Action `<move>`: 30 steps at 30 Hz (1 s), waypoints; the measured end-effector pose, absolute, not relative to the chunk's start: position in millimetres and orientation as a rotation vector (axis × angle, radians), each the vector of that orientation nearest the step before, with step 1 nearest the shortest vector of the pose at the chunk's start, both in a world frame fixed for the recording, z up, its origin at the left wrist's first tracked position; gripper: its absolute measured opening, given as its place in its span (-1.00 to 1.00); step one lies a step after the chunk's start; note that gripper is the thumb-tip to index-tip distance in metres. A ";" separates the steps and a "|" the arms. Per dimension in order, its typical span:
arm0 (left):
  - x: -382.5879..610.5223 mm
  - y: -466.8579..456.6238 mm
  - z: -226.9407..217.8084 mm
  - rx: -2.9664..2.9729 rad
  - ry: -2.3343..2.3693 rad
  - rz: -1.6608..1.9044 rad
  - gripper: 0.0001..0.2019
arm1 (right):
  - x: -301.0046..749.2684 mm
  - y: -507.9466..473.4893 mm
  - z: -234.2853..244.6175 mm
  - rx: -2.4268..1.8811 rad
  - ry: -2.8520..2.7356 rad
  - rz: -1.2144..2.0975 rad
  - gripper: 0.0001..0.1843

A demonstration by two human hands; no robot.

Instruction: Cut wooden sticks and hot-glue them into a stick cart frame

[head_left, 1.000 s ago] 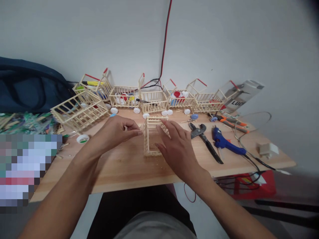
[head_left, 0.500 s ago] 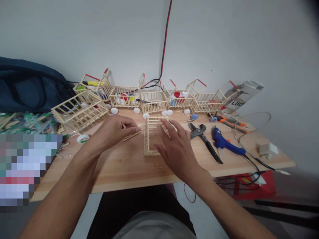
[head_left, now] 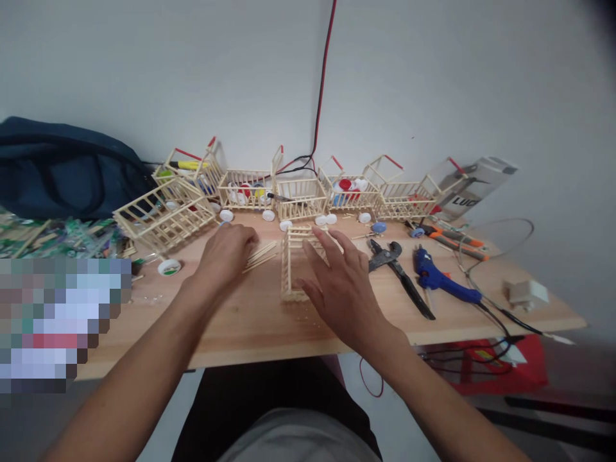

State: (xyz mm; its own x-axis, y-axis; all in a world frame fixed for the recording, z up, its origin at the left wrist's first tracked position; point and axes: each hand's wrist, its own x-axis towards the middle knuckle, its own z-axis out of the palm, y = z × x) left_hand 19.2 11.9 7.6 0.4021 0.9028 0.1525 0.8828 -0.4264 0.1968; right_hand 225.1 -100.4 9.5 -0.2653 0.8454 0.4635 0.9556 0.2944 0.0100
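A half-built cage of thin wooden sticks stands on the wooden table. My right hand is spread open against the cage's right side, fingers stretched out. My left hand lies knuckles up to the left of the cage, fingers curled down over a few loose wooden sticks that stick out toward the cage. Whether the fingers grip the sticks is hidden by the back of the hand.
Several stick-built carts with bottle-cap wheels line the wall; one larger cage lies tipped at the left. Pliers, a blue glue gun, orange-handled cutters and cables lie right. A dark bag sits far left.
My left hand turned over and lowered onto the table, and the loose sticks now lie under its fingers. My right hand stays against the cage. The camera shifted slightly.
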 end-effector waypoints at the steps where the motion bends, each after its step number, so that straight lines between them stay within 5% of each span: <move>1: 20.8 12.2 5.4 2.578 1.656 0.333 -0.74 | 225.4 -100.2 9.3 -1.617 -2.194 -0.412 -0.52; 30: 26.3 14.5 -4.2 2.634 1.705 0.155 -0.78 | 240.8 -105.0 6.7 -1.651 -2.092 -0.439 -0.55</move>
State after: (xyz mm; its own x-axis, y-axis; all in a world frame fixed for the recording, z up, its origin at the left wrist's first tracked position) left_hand 26.3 14.5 -4.2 0.4059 0.9102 0.0831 0.9102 -0.4107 0.0534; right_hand 240.8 -105.0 6.7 -0.1929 0.8323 0.5197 0.9710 0.2381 -0.0208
